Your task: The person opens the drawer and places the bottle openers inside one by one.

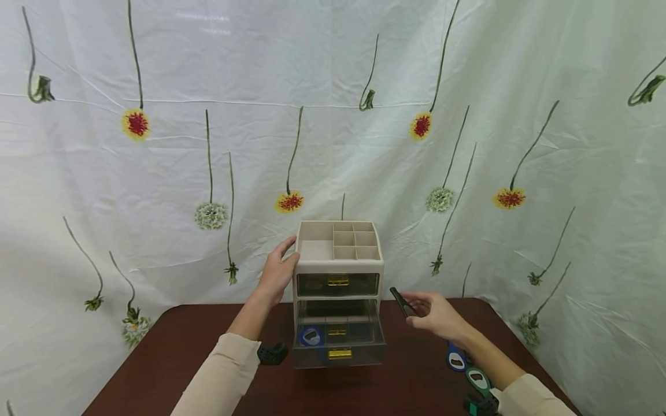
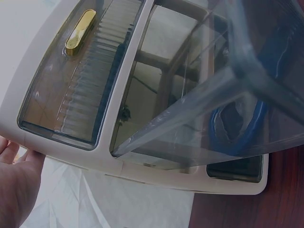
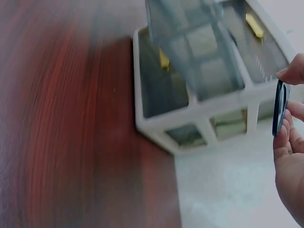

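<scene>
the right hand point(image 1: 434, 315) has its thumb and fingers pinched on a dark flat thing point(image 1: 403, 302). the thing is up in the air, just beside the right side of a pale box with drawers point(image 1: 340, 267), and it looks apart from the box. the right wrist view shows it edge-on, between the thumb and the fingertips. maybe it is held like that because it is thin, and a pinch leaves most of it free. i cannot tell what its face looks like

the left hand point(image 1: 276, 274) is laid on the left side of the box, near the top. its fingers are not curled tight, they just rest on the wall, probably so the box will not slide or tip while a drawer sticks out

the middle drawer point(image 1: 359, 356) is pulled out, and you can see through it. a blue round thing point(image 1: 311, 336) lies in its left part. being pulled out gives room to reach in from above. the top drawer point(image 1: 312, 286) is pushed in, and the bottom drawer point(image 3: 164, 92) looks pushed in too. gold handles point(image 1: 338, 281) sit in the middle of the fronts, i think so fingers can find them

the top of the box is a tray point(image 1: 316, 249) with one big spot on the left and six little spots on the right, perhaps for sorting small things

on the red-brown table point(image 1: 208, 346), another blue round thing point(image 1: 457, 361) and a green round thing point(image 1: 477, 379) lie near the right arm point(image 1: 489, 358), easy to reach
</scene>
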Demonstrator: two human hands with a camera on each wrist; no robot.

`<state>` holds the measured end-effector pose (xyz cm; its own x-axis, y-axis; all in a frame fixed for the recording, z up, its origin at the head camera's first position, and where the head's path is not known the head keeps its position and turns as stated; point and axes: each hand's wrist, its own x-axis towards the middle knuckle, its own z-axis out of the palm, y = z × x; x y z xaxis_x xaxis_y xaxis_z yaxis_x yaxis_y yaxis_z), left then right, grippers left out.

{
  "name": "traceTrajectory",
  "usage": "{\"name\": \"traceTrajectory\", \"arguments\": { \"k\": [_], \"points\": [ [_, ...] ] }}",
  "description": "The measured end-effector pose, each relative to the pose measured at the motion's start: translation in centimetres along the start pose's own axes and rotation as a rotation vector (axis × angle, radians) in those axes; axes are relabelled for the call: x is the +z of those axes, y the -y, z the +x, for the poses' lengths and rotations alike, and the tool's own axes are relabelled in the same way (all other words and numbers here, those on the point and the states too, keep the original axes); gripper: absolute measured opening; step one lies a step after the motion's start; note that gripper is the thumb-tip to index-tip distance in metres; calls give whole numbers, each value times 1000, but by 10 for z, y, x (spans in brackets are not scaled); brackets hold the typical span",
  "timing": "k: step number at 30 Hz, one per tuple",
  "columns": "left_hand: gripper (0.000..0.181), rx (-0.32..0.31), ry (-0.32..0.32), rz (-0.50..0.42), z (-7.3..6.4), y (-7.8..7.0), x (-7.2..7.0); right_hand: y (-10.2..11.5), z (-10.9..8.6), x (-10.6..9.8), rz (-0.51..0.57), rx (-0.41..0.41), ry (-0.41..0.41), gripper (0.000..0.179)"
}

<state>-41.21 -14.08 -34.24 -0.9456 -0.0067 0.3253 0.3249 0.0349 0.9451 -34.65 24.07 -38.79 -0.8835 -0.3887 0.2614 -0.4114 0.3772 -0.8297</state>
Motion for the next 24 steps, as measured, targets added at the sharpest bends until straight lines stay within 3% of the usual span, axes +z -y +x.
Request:
{"name": "traceTrajectory", "arguments": {
  "k": [13, 24],
  "points": [
    [56, 1, -1, 36, 0, 0, -2, 53, 34, 47, -79, -200, 162, 58],
    [57, -3, 10, 38, -2, 0, 0, 60, 57, 96, -211, -205, 213, 55]
  ]
}}
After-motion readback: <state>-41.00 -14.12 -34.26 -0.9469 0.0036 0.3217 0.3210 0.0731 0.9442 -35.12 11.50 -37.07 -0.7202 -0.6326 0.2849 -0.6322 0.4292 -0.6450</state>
